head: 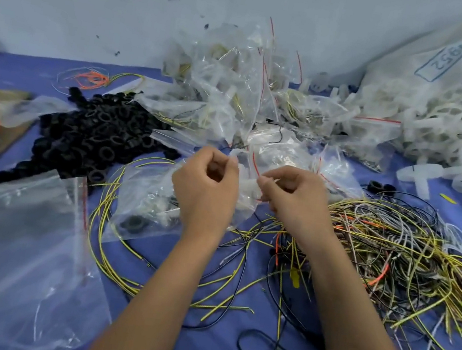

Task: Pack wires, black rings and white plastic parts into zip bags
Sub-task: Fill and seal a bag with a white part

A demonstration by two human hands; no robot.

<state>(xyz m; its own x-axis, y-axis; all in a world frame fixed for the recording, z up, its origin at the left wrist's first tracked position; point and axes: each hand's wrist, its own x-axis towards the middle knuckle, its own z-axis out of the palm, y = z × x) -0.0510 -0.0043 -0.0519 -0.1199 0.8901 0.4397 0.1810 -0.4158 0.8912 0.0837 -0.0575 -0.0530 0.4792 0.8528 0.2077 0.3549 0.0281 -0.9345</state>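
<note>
Two hands work at the middle of the blue table (56, 154): the left hand (206, 189) and the right hand (295, 196) each curl their fingers and pinch the top edge of one clear zip bag (148, 201), which hangs between and below them and trails to the left. That bag holds at least one black ring near its lower left corner and some white plastic pieces; how many of each I cannot tell through the crinkled film. Its red seal line shows just between the two thumbs. Near and to the right of the right hand lies one large tangle of wires (409, 255), yellow, black, grey and orange, far too many to count; looser yellow and black strands run under both forearms and loop to the left of the held bag. Left of the left hand, a little farther off, sits one heap of black rings (94, 136), uncounted, with two stray rings right of the hands, beyond the wire tangle. Directly beyond the hands rises one mound of filled zip bags (242, 92), several with red seal strips. Far right, a spill of white plastic parts (443, 152) comes out of one big sack marked in blue. Near left lies a flat stack of empty clear bags (12, 247).
</note>
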